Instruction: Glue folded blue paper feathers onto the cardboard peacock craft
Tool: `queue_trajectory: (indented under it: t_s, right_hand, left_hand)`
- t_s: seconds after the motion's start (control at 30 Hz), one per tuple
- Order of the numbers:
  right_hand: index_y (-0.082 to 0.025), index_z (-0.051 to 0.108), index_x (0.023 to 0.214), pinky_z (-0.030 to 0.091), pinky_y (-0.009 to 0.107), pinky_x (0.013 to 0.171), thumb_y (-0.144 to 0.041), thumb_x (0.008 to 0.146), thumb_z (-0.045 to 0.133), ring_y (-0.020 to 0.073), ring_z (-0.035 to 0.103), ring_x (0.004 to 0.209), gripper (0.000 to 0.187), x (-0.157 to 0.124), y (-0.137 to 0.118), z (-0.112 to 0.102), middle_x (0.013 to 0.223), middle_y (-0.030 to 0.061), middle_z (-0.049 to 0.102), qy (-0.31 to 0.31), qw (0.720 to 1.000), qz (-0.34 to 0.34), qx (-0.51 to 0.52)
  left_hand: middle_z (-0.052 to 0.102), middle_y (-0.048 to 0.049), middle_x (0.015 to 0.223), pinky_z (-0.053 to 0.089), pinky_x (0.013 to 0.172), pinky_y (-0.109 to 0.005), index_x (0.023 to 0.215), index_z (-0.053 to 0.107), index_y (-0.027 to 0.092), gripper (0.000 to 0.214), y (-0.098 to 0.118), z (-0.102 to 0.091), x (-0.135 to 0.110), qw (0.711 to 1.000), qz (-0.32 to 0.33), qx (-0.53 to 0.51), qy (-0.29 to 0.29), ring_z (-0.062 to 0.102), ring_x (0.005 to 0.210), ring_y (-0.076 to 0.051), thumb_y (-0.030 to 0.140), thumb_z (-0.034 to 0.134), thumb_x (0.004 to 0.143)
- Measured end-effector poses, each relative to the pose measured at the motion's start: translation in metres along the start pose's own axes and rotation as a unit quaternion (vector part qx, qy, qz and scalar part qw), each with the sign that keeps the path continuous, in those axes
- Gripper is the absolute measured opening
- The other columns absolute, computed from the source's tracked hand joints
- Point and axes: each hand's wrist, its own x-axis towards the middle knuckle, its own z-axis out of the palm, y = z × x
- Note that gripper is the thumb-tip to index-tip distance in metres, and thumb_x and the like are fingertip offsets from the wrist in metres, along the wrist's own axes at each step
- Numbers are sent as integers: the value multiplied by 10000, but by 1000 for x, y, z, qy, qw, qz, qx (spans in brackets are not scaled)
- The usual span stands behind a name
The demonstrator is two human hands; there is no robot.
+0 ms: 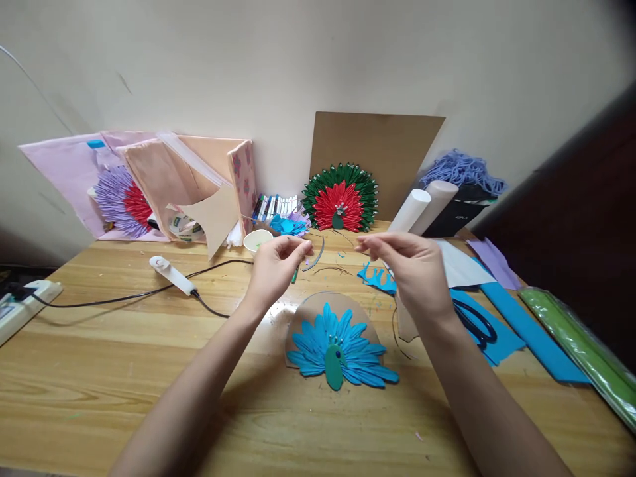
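Observation:
My left hand [278,265] and my right hand [412,268] are raised above the wooden table [99,371], fingers pinched toward each other. A thin dark curved strip [318,255] hangs from the left fingertips. What the right fingers pinch is too thin to name. Below them lies a blue paper peacock [340,348] with a green body on a cardboard half-circle. A blue paper cut-out [376,277] lies just behind the right hand.
A glue gun [171,273] with a black cord lies at left, a power strip [22,301] at the far left. Black scissors [477,321] rest on blue paper at right, beside green paper [581,344]. A red-green peacock [340,199], markers, rolls and yarn line the wall.

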Motion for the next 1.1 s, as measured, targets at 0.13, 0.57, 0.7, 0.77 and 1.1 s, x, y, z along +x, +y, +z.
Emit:
queue_trajectory:
  t_s: [0.13,0.57,0.7,0.77,1.1]
  right_hand:
    - [-253,709,897,514,309,716,-274,825,590,144,639,741,141,0,-2,-6,863,12,718,20,999,-46,3]
    - [-257,705,759,463,385,792,-273,799,606,214,606,837,107,-7,17,17,808,30,689,-63,985,-81,-141]
    - [-207,681,743,466,313,682,-307,784,615,170,597,714,126,0,24,12,753,26,676,-11,998,3,-61]
    - [-194,678,754,457,285,647,-333,783,615,146,579,675,156,6,30,7,761,28,684,4,999,35,-17]
    - [-179,678,798,501,311,799,-362,641,743,149,659,779,250,13,44,3,867,62,722,-123,951,223,177]
  left_hand:
    - [706,-64,760,478,663,-249,732,691,140,205,-5,7,-3,995,-60,-29,-80,616,705,-141,329,617,764]
    - [677,-79,1074,486,851,-267,912,709,194,220,-11,16,-8,921,-204,-267,-200,631,980,-160,300,527,847]
    - [639,-73,1149,480,899,-300,991,691,210,259,-6,14,-8,908,-203,-297,-216,609,1042,-177,305,481,874]
    - [625,-71,1172,475,912,-312,1022,679,212,275,-6,13,-7,910,-199,-291,-218,598,1063,-181,317,467,881]
    - [699,-107,997,480,826,-320,990,687,146,291,-3,19,-6,978,-133,-110,-113,648,885,-176,319,498,852]
